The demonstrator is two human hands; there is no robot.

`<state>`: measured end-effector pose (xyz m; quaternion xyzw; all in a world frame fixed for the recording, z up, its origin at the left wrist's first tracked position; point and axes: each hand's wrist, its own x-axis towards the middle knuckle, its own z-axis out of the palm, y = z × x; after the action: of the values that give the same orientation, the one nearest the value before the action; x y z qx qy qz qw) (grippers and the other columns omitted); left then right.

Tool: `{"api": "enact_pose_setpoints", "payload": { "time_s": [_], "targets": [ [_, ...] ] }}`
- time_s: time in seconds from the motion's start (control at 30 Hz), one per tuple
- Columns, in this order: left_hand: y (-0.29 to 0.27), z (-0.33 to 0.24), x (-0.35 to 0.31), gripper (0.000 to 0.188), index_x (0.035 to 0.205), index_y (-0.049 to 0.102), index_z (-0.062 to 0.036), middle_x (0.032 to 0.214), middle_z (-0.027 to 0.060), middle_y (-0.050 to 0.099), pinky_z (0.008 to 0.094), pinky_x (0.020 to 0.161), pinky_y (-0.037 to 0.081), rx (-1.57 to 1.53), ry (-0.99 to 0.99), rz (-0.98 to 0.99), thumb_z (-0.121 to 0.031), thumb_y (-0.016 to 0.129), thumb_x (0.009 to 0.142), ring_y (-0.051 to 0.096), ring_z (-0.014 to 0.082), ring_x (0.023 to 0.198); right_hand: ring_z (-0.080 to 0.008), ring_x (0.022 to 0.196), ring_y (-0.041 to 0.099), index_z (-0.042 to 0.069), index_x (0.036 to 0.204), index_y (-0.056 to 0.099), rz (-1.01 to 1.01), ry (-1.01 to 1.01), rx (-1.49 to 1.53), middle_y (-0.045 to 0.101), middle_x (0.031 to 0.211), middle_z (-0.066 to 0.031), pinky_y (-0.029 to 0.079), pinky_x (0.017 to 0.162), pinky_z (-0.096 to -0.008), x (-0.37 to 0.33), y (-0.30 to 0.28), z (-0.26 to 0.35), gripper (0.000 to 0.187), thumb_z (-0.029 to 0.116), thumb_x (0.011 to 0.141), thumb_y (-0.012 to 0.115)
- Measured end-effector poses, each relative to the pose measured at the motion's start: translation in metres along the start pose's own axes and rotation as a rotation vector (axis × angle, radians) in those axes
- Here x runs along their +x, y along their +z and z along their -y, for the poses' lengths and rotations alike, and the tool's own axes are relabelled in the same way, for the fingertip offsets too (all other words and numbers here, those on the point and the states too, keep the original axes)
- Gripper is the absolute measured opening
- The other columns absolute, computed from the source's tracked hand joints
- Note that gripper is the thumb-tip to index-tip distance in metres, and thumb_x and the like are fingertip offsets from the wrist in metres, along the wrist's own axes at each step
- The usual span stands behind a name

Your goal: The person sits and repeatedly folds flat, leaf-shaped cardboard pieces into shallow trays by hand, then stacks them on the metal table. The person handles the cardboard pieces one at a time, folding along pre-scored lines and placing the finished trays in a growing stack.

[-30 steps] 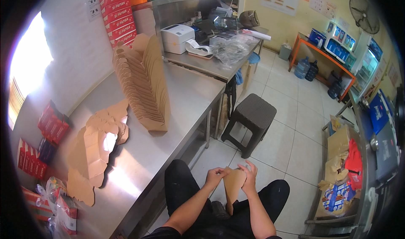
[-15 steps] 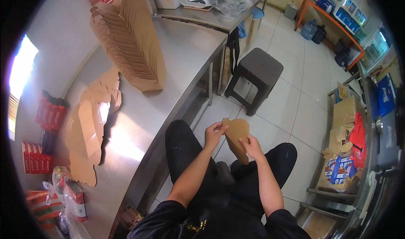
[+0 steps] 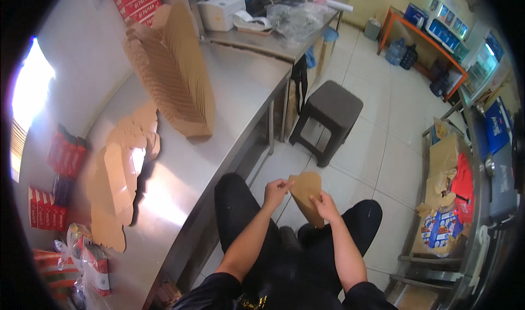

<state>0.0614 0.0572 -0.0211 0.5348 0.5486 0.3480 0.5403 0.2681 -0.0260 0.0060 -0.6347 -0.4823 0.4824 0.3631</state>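
Observation:
Above my lap I hold a brown cardboard piece, a folded sleeve with a broad rounded top that narrows toward the bottom. The fingers of my left hand pinch its upper left corner. My right hand grips its right side, with the thumb lying across the front face. On the steel table to my left stands a long nested stack of similar cardboard sleeves. Closer to me on the same table lies an overlapping pile of flat cardboard blanks.
The steel table runs along my left side. A dark plastic stool stands on the tiled floor ahead. Red boxes and plastic-wrapped goods line the wall. At right is a shelf with packages.
The whole view has tilted slightly, so things sit lower in the picture. Both hands stay on the cardboard sleeve; its upper left corner tab looks less raised beside my left fingers.

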Motion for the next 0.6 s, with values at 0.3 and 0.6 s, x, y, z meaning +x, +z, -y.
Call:
{"api": "enact_pose_setpoints", "payload": {
  "time_s": [0.3, 0.6],
  "targets": [
    [0.006, 0.012, 0.002, 0.028, 0.097, 0.073, -0.0004, 0.080, 0.0040, 0.072, 0.0256, 0.061, 0.053, -0.092, -0.039, -0.087, -0.027, 0.080, 0.089, 0.064, 0.0089, 0.066, -0.0164, 0.087, 0.066, 0.000, 0.117, 0.068, -0.086, -0.075, -0.024, 0.074, 0.098, -0.0100, 0.053, 0.081, -0.0336, 0.002, 0.009, -0.004, 0.033, 0.025, 0.096, 0.070],
    [-0.005, 0.050, 0.019, 0.028, 0.103, 0.072, -0.0012, 0.086, 0.0026, 0.071, 0.0259, 0.064, 0.050, -0.479, -0.205, -0.080, -0.022, 0.082, 0.086, 0.063, 0.0108, 0.070, -0.0180, 0.077, 0.070, -0.001, 0.107, 0.072, -0.096, 0.121, -0.075, 0.075, 0.086, -0.0114, 0.053, 0.070, -0.0335, 0.013, -0.001, -0.036, 0.036, 0.029, 0.087, 0.079]
  ]
}}
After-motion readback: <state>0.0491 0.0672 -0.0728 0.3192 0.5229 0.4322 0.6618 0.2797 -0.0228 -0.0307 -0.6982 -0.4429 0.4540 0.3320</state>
